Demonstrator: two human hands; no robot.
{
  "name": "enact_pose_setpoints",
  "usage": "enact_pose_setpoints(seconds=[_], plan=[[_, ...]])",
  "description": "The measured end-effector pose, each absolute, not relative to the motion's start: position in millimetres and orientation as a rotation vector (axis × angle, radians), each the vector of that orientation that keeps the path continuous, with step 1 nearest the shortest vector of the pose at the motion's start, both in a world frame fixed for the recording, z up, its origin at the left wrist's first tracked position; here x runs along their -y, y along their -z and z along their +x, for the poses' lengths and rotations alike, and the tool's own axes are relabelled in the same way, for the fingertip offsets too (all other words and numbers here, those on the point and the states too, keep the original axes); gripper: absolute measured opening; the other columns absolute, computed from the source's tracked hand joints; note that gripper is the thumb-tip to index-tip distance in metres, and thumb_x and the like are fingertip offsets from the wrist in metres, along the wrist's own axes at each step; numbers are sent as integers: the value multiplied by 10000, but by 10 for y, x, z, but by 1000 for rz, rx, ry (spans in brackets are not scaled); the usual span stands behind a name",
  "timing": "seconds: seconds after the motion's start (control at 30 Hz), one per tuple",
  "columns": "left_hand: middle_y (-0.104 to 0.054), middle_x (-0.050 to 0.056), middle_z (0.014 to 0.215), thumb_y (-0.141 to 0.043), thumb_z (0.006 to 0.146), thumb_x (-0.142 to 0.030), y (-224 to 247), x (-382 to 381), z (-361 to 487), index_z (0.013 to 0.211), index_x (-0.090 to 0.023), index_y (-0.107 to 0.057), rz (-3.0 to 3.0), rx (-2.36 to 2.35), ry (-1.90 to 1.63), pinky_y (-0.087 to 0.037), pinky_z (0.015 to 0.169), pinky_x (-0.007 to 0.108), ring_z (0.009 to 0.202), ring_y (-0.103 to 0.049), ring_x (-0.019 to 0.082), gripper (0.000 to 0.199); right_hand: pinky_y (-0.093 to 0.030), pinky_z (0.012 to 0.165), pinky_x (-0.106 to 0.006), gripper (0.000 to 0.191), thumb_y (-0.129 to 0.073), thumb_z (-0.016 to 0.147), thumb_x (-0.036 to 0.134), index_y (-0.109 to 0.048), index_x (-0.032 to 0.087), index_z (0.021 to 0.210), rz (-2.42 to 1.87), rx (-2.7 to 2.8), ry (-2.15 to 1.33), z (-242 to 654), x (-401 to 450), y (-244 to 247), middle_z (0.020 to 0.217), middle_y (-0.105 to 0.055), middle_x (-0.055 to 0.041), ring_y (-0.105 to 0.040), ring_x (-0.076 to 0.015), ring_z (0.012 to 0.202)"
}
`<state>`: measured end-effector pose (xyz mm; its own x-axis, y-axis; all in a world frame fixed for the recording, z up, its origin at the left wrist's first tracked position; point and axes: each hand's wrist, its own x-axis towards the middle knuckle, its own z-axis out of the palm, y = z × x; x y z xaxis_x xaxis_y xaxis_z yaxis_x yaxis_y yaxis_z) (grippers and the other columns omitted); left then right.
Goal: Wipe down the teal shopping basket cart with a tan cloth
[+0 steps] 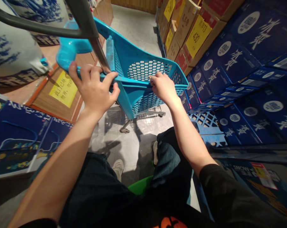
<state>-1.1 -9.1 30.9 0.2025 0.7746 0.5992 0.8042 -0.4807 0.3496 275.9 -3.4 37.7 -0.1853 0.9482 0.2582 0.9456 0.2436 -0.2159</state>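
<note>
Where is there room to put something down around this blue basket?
Bare floor tiles show ahead, between the cardboard boxes and the wooden stand. The blue basket shows only mesh inside. The right side is crowded with stacked blue cartons.

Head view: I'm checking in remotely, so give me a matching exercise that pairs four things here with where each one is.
Things:
1. Left hand
2. Right hand
3. Yellow "430" label
4. Blue-and-white porcelain jar

Places:
A. On a cardboard carton in the stack on the right
B. At the upper left of the view
C. Gripping the rim of the turquoise plastic shopping cart basket, beside a dark handle
D. Curled over the basket's rim, further right

Pairs: 1-C, 2-D, 3-A, 4-B
</note>
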Motion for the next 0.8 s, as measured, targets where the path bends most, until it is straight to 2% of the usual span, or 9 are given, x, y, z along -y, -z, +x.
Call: enact_pose_setpoints(seconds=[0.2,0.27,0.47,0.73,0.8], plan=[[-648,22,1489,-702,832,-404,-299,79,-20,1329,-412,-721,-2455,1594,1162,72,1369,757,1623,-300,441,498,-487,1123,-487,459,-483,967,80,-661,274,1343,-1352,2282,-53,2457,62,-334,1490,-602,-96,-551,-292,1355],[-668,23,1459,-704,842,-410,-296,78,-32,1326,-418,-723,-2448,1561,1175,71,1363,766,1610,-322,443,484,-505,1085,-473,434,-494,969,94,-669,267,1327,-1404,2263,-52,2504,62,-343,1458,-622,-102,-569,-296,1327],[-684,32,1420,-711,839,-408,-308,90,-32,1339,-405,-720,-2465,1569,1145,84,1371,745,1603,-334,433,500,-536,920,-425,270,-548,939,136,-727,195,1132,-1793,2096,-31,2888,-62,-326,1180,-713,-132,-647,-297,1082],[-669,36,1416,-685,838,-407,-311,53,-79,1280,-400,-731,-2448,1594,1156,96,1361,747,1591,-339,430,444,-528,869,-395,221,-558,941,173,-754,211,1035,-1818,2064,-36,2860,-66,-351,1149,-748,-118,-671,-294,1019],[-675,58,1384,-674,859,-435,-295,5,-131,1242,-378,-754,-2417,1578,1151,67,1353,754,1552,-382,437,396,-521,857,-385,210,-571,932,174,-758,210,1021,-1810,2083,-51,2829,-16,-378,1135,-754,-116,-671,-296,1013]])
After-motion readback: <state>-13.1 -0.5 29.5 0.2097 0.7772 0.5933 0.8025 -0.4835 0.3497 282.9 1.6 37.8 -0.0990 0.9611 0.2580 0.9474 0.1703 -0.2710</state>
